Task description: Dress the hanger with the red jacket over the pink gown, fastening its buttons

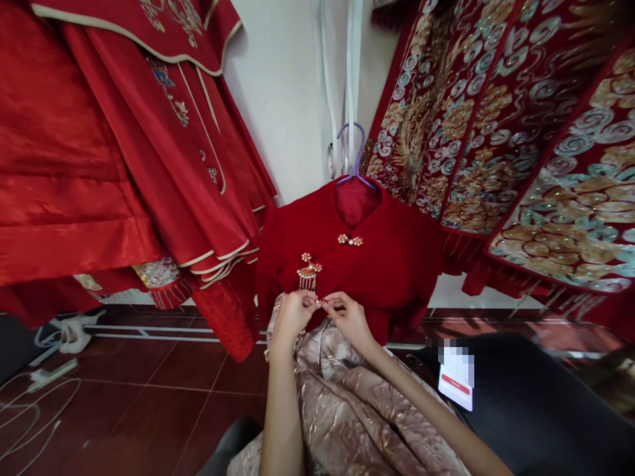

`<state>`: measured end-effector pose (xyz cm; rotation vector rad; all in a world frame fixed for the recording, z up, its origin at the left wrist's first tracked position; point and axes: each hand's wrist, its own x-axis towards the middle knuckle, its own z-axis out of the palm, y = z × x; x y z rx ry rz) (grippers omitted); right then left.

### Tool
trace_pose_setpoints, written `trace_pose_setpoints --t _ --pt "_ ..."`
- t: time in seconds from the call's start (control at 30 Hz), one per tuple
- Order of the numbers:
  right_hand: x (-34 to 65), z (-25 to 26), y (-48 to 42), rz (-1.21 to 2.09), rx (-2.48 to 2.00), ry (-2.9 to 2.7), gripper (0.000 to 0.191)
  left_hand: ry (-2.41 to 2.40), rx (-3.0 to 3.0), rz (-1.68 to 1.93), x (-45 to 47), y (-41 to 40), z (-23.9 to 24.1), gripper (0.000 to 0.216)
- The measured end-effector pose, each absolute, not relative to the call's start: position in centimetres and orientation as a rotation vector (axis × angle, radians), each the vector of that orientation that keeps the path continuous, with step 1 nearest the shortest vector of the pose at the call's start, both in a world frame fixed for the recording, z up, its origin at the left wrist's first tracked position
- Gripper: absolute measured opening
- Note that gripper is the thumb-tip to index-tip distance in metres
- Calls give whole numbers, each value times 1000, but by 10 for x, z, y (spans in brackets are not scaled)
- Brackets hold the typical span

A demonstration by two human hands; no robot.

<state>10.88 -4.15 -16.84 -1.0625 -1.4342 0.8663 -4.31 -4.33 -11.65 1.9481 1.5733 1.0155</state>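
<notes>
A person's two bare hands meet at the front of a red jacket (391, 268), which hangs from a purple hanger (357, 157) in the middle of the view. The left hand (296, 315) and right hand (348, 322) each have thumb and forefinger drawn together in a fine pinch, the tips almost meeting on a small beaded fastening (321, 302), just below a fringed ornament (308, 272) and lower than a flower clasp (350, 240). To work neatly here, it would seem best to steady one side with the left fingertips, guide the other with the right, and pull lightly, since the beads look delicate and the jacket could swing on its hanger. The fringe is best kept clear of the fingers. The fingertips cover much of the fastening, so its exact shape, and whether its halves are joined, cannot be told. The hands hide part of the jacket's lower front; whether the shiny pale cloth (342, 396) beneath is attached is unclear. Both forearms run off the bottom edge.
</notes>
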Motion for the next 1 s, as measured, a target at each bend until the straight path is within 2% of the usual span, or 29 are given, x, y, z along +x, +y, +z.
trace_pose_setpoints --t 0.23,0.33,0.4,0.53,0.6,0.83,1.0 --pt "108 -170 -41 849 -1071 -1434 19 1518 2010 1056 -43 -48 -114 3" --pt "117 -165 -37 906 -1076 -1440 17 1477 1909 1109 -42 -48 -113 16" --pt "132 -157 -36 1097 -1049 -1448 19 1424 1822 1224 -39 -46 -111 26" --pt "171 -136 -43 1697 -877 -1479 30 1237 1479 1531 -25 -36 -105 38" --pt "188 -128 -48 1801 -824 -1469 29 1186 1294 1590 -16 -30 -102 41" --pt "199 -127 -58 1742 -807 -1281 27 943 974 1667 3 -26 -92 41" --pt "194 -130 -61 1756 -742 -1379 31 904 807 1755 10 -21 -92 38"
